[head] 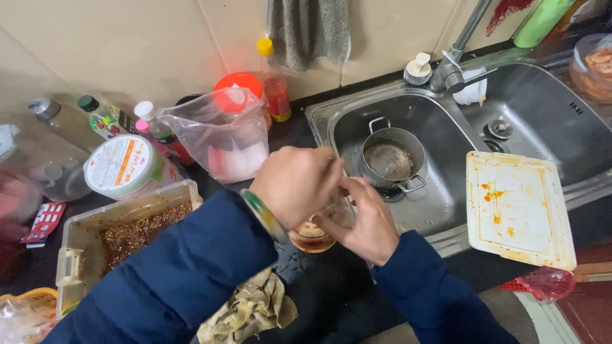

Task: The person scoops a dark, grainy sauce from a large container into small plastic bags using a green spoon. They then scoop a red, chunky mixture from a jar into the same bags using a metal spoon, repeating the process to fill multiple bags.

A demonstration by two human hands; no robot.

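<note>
A small jar (313, 234) sits at the worktop (319, 286) edge beside the sink (440, 197). Left hand (296, 185) covers its top, fingers wrapped on it; right hand (363, 220) grips its side. A pot (390, 159) stands in the sink.

We see a steel sink (446, 191) with a small pot (390, 158) in its left basin, near the tap (454, 67). A stained white lid (516, 209) lies across the sink's front rim. Left of the sink stand a clear tub (80, 242) of dark chilli mix, a round white container (121, 167), a plastic bag (220, 137) and bottles (274, 86). A crumpled rag (252, 309) lies on the dark counter (331, 299).
</note>
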